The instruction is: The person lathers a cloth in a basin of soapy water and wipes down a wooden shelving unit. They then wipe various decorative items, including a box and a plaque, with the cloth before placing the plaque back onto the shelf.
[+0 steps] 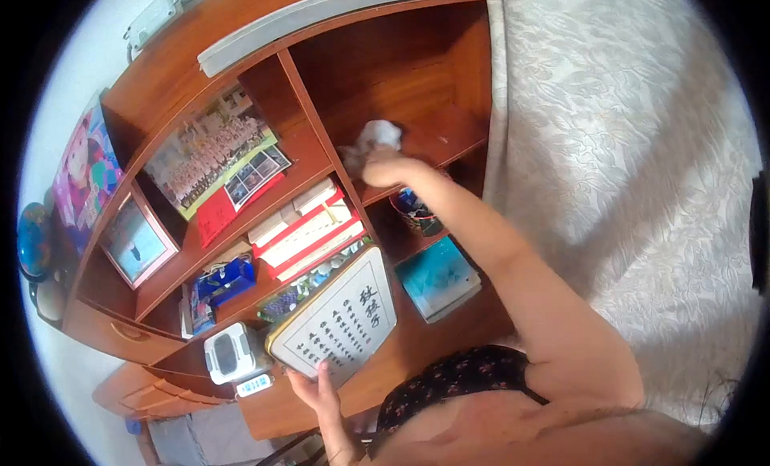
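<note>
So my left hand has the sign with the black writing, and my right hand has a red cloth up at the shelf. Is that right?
Almost! The cloth isn't red; the head view shows it's white. Your left hand does have the sign with the black writing, and your right hand has the cloth at the shelf.

Just beside the blue bag (226, 281) you see a red-and-white stack (311, 238); near it, a white device (228, 355); well apart, a globe (34, 241).
</note>
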A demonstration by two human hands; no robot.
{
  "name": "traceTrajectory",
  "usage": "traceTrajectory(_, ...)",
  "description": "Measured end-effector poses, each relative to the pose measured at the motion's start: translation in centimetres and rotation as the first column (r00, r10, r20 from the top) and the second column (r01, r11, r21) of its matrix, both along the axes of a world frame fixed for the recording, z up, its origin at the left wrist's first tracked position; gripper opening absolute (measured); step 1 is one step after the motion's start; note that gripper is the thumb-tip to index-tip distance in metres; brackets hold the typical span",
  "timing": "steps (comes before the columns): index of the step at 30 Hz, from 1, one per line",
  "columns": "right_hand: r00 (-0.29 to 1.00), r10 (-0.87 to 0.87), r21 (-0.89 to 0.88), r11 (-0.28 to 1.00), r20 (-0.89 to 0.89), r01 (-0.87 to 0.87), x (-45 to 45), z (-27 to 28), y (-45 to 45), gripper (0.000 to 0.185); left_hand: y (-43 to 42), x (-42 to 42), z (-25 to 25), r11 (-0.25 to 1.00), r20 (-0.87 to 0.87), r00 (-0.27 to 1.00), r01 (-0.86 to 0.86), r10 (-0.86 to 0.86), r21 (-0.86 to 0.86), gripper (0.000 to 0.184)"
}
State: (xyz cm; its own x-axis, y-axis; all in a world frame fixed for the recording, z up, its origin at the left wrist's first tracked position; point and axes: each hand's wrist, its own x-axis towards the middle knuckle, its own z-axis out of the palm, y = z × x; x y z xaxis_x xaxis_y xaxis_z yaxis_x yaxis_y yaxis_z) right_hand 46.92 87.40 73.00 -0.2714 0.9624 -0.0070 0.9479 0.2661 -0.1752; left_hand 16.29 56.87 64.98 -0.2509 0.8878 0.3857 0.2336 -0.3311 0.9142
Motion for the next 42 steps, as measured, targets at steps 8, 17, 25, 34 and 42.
traceTrajectory(8, 0.945, 0.325, 0.104, 0.942, -0.03, -0.32, 3.3, 2.5, -4.3, 0.03, 1.7, 0.0, -0.9, 0.998, 0.104, 0.993, 0.054, -0.056, 0.026, 0.052)
traceTrajectory(17, 0.96, -0.278, 0.188, 0.941, -0.042, 0.28, 14.5, 1.2, -5.0, 0.054, 1.0, 0.1, -0.8, 0.973, 0.163, 0.986, 0.074, -0.038, -0.22, 0.046)
traceTrajectory(25, 0.975, 0.192, 0.061, 0.981, -0.114, -0.186, -0.3, 3.2, -10.0, 0.042, 1.1, 0.7, -0.2, 0.992, -0.072, 0.992, 0.108, -0.104, 0.06, 0.047)
traceTrajectory(34, 0.976, 0.167, 0.428, 0.879, 0.14, -0.212, 10.7, -1.0, -10.5, 0.035, 1.3, 2.1, 0.6, 0.984, -0.014, 0.986, 0.168, -0.168, 0.054, 0.047)
traceTrajectory(42, 0.961, -0.272, 0.237, 0.931, -0.058, 0.277, 14.7, 3.1, -10.6, 0.046, 1.3, 1.8, -1.1, 0.985, 0.028, 0.985, 0.17, -0.17, 0.005, 0.039)
